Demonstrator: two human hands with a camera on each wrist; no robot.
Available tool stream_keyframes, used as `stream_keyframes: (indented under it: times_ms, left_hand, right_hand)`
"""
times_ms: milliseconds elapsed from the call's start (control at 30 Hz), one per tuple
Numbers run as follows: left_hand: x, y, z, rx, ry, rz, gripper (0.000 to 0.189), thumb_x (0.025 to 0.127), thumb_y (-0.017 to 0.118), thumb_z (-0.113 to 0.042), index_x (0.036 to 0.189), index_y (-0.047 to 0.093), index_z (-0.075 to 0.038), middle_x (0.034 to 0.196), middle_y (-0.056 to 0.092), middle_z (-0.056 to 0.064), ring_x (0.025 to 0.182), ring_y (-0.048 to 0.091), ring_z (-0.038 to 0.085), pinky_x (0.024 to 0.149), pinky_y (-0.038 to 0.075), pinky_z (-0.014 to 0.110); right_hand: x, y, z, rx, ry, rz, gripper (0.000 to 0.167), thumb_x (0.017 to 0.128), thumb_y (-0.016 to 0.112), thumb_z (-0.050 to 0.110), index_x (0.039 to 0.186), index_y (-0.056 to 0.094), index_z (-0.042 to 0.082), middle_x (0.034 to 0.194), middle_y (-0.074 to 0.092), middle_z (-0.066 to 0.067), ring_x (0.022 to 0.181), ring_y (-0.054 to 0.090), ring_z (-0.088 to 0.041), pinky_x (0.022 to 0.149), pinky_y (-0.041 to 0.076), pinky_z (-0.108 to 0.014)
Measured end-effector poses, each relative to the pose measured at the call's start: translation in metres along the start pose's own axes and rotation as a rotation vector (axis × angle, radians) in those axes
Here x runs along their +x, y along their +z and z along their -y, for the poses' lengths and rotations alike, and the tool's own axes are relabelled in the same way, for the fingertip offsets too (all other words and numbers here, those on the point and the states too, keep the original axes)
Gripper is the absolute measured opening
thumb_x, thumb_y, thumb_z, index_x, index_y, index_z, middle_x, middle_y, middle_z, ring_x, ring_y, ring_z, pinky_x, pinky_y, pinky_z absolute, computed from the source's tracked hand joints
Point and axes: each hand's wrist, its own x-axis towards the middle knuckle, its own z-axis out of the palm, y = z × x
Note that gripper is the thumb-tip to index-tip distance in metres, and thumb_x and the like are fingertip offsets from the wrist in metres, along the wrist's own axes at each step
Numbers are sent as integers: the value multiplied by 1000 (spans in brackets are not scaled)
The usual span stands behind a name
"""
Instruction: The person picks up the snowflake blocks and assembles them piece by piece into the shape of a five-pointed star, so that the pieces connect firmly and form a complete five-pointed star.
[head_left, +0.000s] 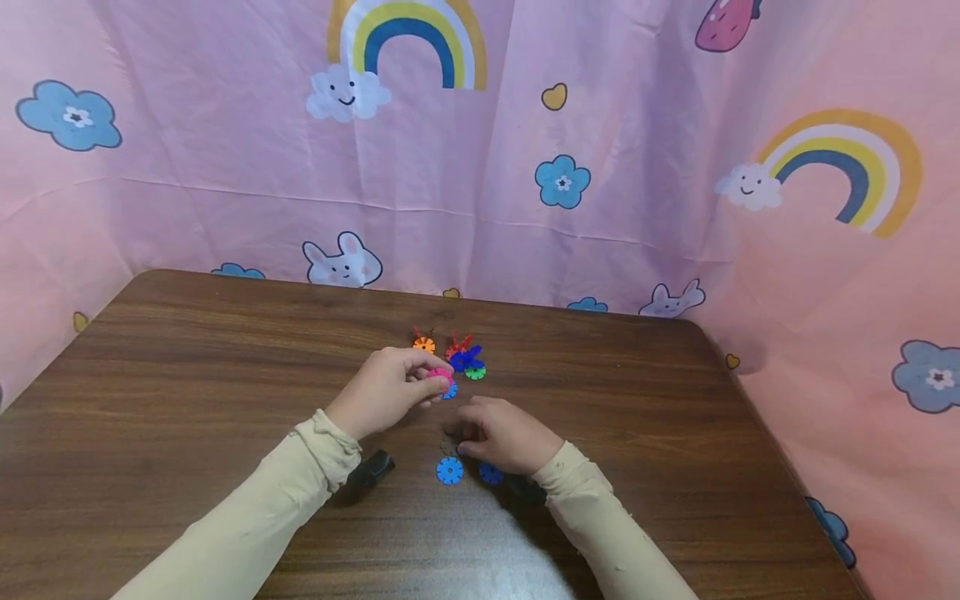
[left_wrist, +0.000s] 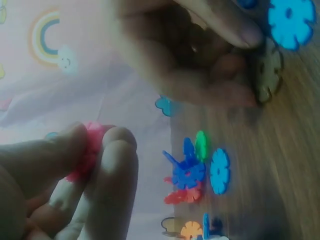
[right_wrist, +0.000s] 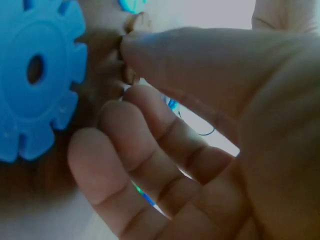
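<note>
My left hand [head_left: 386, 390] pinches a pink notched plastic disc [left_wrist: 91, 152] between thumb and fingers, above the table. Closer to me, my right hand [head_left: 508, 435] has its thumb and forefinger on the edge of a brownish, see-through notched disc [left_wrist: 270, 72]; its other fingers are bent. A light blue disc [head_left: 450, 471] lies flat just below the right fingertips. Partly covered by that hand is a second blue disc [head_left: 491, 473]. Another blue disc [left_wrist: 220, 171] sits by the left fingertips, half hidden in the head view.
Beyond the hands stands a cluster of dark blue pieces [head_left: 467, 359] with red pieces [head_left: 456, 347] beside it. A green disc [head_left: 476, 373] and an orange disc [head_left: 423, 344] are close by. Printed pink curtains [head_left: 465, 183] border the brown wooden table [head_left: 225, 367].
</note>
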Motion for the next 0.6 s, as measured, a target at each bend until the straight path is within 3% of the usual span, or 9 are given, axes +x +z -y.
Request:
stream_keyframes:
  times_ms: [167, 333, 600]
  left_hand:
    - [-1, 0, -3, -104, -4, 17, 17, 99, 70, -11, 114, 74, -3, 96, 77, 11, 90, 76, 29, 81, 63, 43]
    - [-2, 1, -6, -147, -5, 14, 9, 99, 71, -10, 106, 70, -4, 98, 77, 12, 92, 75, 30, 81, 63, 43]
    - [-6, 1, -12, 27, 85, -54, 5, 91, 81, -26, 92, 80, -22, 86, 73, -7, 77, 61, 17, 66, 52, 32]
  right_hand:
    - [1, 2, 0, -1, 5, -13, 16, 91, 79, 9, 106, 71, 7, 93, 65, -1, 82, 60, -12, 72, 51, -23]
    - [2, 2, -3, 20, 12, -16, 17, 90, 80, 8, 104, 70, 7, 89, 65, 0, 78, 58, -10, 69, 50, -23]
    - [-3, -3, -8, 110, 56, -55, 19, 89, 80, 5, 94, 63, 11, 78, 59, 7, 69, 51, -5, 62, 46, -23]
